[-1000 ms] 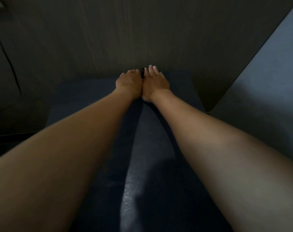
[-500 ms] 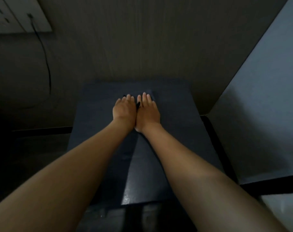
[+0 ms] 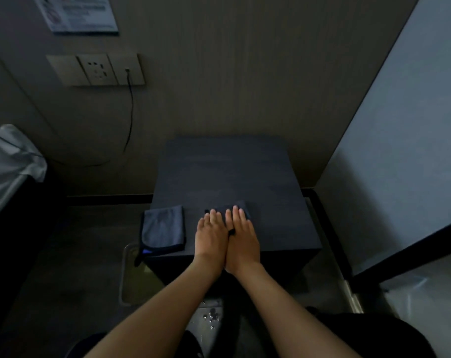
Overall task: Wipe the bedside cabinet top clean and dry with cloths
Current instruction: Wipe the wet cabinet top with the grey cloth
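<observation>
Head view shows the dark cabinet (image 3: 227, 171) against the wall, its surface reaching away from the person, a bed (image 3: 7, 161) at the left and a socket (image 3: 96, 69) above. A spare cloth (image 3: 163, 229) lies at the front left corner, just beside the left hand (image 3: 211, 235), overhanging the edge. Both hands, the right hand (image 3: 242, 235) touching the left, press flat with straight fingers on a dark cloth (image 3: 241, 206) near the front edge; unwiped top lies ahead, so I judge the next stroke runs forward
</observation>
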A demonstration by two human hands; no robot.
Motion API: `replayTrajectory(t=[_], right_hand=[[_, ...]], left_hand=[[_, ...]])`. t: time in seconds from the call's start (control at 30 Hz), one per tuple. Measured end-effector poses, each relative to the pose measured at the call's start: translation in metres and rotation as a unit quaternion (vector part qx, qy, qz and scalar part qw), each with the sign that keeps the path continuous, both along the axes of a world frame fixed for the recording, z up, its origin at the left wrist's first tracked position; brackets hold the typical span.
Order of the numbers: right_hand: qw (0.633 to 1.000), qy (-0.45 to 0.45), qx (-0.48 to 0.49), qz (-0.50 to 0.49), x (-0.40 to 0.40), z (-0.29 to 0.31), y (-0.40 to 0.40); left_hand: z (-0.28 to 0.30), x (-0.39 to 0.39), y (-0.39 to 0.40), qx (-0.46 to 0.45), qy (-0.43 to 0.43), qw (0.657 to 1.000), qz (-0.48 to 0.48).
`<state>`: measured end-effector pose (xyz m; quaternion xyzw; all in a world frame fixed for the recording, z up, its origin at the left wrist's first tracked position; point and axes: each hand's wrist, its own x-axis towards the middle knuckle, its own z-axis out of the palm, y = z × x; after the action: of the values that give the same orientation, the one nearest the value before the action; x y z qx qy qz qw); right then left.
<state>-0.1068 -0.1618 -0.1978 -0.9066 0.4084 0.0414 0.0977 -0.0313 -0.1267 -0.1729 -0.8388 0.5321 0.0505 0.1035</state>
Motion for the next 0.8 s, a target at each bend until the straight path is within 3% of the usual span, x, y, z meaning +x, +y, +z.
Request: replayTrajectory(t=[0.33,0.8], right_hand=[[0.999,0.012,0.012,0.035,-0.01,0.006,0.044],[0.997,0.039,0.019,0.058,0.061,0.0,-0.012]], left_hand=[[0.009,-0.011,0.052,-0.003,0.007,1.0,0.002],[-0.001,0.045,-0.007,0.038,-0.026,0.997,0.056]])
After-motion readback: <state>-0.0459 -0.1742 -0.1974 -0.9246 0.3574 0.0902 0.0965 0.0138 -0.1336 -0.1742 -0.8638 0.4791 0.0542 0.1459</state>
